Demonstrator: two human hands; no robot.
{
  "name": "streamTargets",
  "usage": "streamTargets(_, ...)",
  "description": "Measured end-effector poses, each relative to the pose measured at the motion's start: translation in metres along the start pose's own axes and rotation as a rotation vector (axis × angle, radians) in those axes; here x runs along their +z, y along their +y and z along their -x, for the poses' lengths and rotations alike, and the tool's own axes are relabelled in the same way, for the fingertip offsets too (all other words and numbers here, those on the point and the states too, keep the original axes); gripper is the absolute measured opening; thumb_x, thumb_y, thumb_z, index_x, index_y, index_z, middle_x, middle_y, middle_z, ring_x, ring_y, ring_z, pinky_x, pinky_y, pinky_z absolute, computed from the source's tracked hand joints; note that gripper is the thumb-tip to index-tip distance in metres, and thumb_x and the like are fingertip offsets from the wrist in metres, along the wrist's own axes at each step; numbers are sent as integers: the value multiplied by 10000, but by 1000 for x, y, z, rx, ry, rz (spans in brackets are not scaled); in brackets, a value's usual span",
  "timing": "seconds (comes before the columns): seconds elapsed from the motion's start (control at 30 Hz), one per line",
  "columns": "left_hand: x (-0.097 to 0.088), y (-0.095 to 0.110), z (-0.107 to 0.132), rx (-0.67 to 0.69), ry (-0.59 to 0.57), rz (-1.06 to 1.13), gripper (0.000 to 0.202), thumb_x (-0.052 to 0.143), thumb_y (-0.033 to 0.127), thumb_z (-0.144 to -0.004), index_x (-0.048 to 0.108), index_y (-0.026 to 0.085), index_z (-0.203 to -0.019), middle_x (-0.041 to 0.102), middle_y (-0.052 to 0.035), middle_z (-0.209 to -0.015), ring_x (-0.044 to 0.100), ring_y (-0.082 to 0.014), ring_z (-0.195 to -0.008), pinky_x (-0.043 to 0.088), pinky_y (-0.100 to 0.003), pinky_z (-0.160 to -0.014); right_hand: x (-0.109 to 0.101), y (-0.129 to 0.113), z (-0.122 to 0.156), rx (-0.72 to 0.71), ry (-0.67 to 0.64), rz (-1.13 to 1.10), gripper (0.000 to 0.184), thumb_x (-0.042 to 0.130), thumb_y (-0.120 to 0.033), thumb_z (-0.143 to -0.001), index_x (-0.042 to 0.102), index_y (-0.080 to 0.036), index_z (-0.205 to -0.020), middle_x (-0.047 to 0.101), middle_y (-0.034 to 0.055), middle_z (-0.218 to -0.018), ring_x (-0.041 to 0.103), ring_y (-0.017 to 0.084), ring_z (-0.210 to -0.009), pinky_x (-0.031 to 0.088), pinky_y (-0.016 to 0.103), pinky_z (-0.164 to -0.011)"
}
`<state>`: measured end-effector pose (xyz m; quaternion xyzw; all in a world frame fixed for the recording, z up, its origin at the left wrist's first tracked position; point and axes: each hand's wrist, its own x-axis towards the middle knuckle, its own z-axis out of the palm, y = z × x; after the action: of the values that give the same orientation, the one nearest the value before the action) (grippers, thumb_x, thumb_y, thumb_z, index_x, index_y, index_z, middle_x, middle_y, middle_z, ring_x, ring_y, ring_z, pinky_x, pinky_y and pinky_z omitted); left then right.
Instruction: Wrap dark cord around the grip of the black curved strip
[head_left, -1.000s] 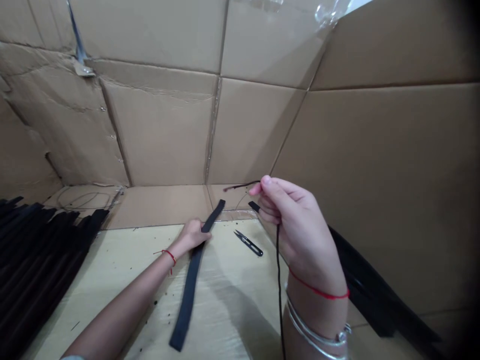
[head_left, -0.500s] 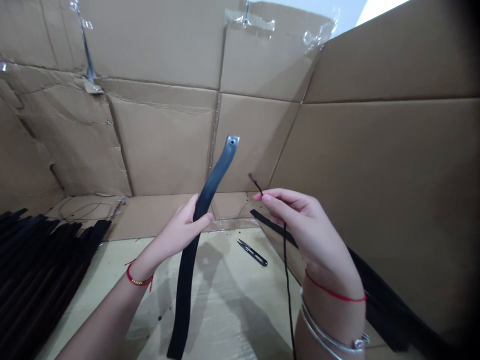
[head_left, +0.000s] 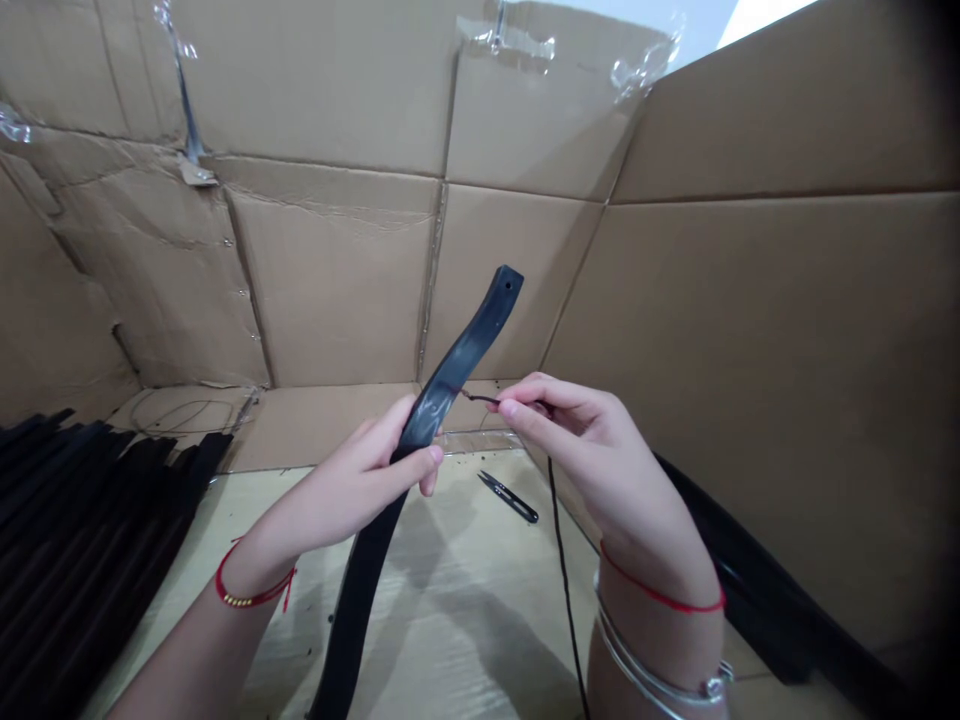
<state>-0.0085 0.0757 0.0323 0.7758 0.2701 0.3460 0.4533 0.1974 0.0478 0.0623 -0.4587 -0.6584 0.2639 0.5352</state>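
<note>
My left hand is wrapped round a long black curved strip, thumb across its front. A small hole shows near the strip's upper end, and its lower end runs out of the bottom of the view. Between thumb and fingers my right hand pinches a dark cord close to its tip. That tip points left and lies at the strip's right edge; whether it touches I cannot tell. The cord's long end hangs down below my right hand.
Black thread snips lie on the pale tabletop. Many similar black strips are piled at the left. More black material lies at the right, partly behind my right arm. Cardboard walls stand at the back and sides.
The strip's upper end has swung right and the strip has turned in my left hand. My right hand has moved slightly left, bringing the cord's tip from apart to the strip's edge.
</note>
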Motion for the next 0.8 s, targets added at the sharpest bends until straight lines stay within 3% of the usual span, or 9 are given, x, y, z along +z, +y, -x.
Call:
streamTargets(0.13, -1, -2, -1, 3, 79, 46, 199, 494, 373, -960, 472, 207, -1067, 507, 39, -717, 475, -112, -693, 348, -257, -649, 3, -2, 1, -20, -142, -48, 154, 658, -295, -866, 668, -171, -775, 545, 26, -795, 473, 150, -736, 352, 280, -651)
streamTargets(0.27, -10, -11, -8, -9, 435, 58, 229, 479, 418, -958, 391, 215, -1020, 469, 51, -703, 432, -99, -624, 326, -239, -573, 6, -7, 4, -15, -331, -79, 152, 612, -270, -900, 648, -179, -783, 547, 37, -873, 493, 158, -795, 371, 280, -709)
streamTargets(0.33, -17, -15, -9, -33, 554, 43, 239, 476, 422, -954, 361, 225, -1023, 476, 49, -728, 432, -103, -641, 344, -235, -585, 9, -9, 5, -6, -365, -82, 157, 594, -269, -911, 639, -184, -787, 540, 32, -855, 489, 156, -779, 369, 280, -704)
streamTargets(0.4, -24, -17, -7, -58, 550, 60, 251, 513, 396, -935, 359, 229, -1040, 498, 39, -792, 464, -107, -717, 387, -233, -657, 11, -9, 5, -1, -352, -80, 159, 592, -272, -916, 633, -184, -790, 538, 27, -843, 490, 153, -780, 367, 277, -706)
streamTargets(0.5, -30, -15, -4, -82, 456, 77, 221, 550, 294, -903, 392, 218, -1038, 527, 11, -942, 504, -115, -909, 406, -235, -822, 12, -7, 3, 3, -310, -76, 155, 609, -277, -910, 628, -180, -790, 546, 18, -833, 497, 145, -787, 364, 266, -706)
streamTargets(0.6, -29, -11, -2, -95, 376, 43, 213, 512, 229, -902, 389, 207, -1076, 522, -16, -1024, 499, -124, -992, 407, -236, -865, 11, -5, 1, 12, -273, -79, 161, 610, -274, -911, 622, -176, -784, 538, 6, -807, 479, 133, -770, 357, 254, -695)
streamTargets(0.8, -22, -10, -3, -110, 300, 126, 618, 572, 357, -896, 187, 256, -1369, 518, -49, -1118, 521, -151, -1010, 464, -257, -814, 8, -4, 1, 7, -238, -72, 165, 613, -298, -905, 629, -176, -795, 536, 4, -786, 474, 138, -761, 354, 254, -691)
